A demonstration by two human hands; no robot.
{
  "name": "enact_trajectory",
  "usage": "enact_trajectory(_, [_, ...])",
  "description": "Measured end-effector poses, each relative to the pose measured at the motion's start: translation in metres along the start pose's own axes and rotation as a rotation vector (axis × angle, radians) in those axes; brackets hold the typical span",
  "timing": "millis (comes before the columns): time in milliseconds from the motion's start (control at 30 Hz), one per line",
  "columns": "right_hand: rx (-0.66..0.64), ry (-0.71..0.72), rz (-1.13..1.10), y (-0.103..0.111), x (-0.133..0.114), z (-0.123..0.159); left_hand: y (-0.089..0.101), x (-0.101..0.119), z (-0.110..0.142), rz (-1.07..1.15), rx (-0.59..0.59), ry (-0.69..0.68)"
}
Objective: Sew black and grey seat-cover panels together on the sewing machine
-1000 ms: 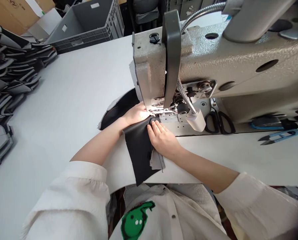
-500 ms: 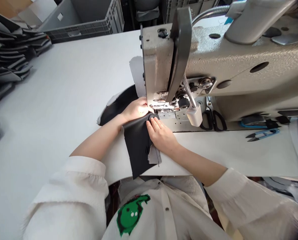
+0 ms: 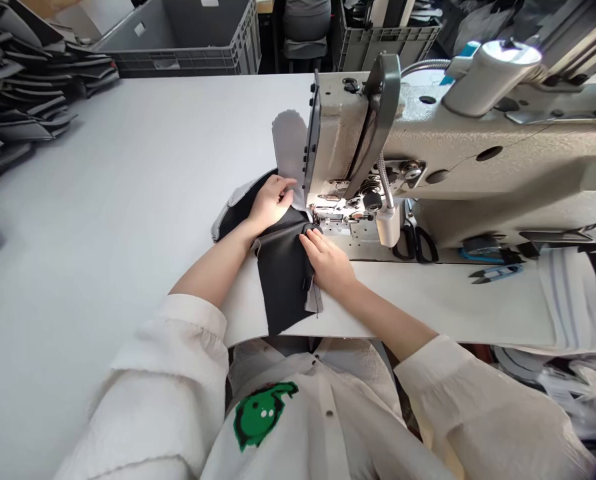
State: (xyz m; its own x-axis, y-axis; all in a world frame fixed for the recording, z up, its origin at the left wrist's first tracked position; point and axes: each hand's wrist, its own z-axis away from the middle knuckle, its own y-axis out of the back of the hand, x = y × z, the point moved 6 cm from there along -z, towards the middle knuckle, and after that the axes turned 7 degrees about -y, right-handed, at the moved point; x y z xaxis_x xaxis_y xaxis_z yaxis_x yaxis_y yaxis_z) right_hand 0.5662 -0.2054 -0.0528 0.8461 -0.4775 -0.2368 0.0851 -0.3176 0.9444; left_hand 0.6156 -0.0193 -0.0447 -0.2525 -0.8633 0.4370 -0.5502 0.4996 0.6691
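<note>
The left hand [image 3: 271,205] has drawn back from the sewing machine head [image 3: 332,143].

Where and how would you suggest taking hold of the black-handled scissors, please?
Probably by the black handle loops, from the near table edge: these scissors lie with both loops facing that edge, while the metal blades point away, toward the sewing machine arm.
</note>
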Motion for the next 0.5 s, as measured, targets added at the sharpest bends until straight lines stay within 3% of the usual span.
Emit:
enact_trajectory(100, [-0.014,0.052,-0.026,0.002,-0.006,0.004,0.005,0.006,0.019,-0.186,-0.146,0.042])
enact_trajectory(167, [-0.035,0.175,-0.062,0.004,-0.023,0.013,0.017,0.018,0.049,-0.294,-0.285,0.029])
enact_trajectory(233, [-0.052,0.322,-0.116,0.007,-0.047,0.031,0.039,0.032,0.086,-0.360,-0.371,0.039])
enact_trajectory(333, [0.021,0.439,-0.176,0.016,-0.073,0.067,0.077,0.053,0.139,-0.421,-0.399,0.098])
enact_trajectory(433, [0.135,0.566,-0.253,0.023,-0.071,0.117,0.099,0.068,0.168,-0.437,-0.413,0.123])
enact_trajectory(500, [0.018,0.670,-0.271,0.014,-0.056,0.152,0.103,0.072,0.174,-0.456,-0.451,0.150])
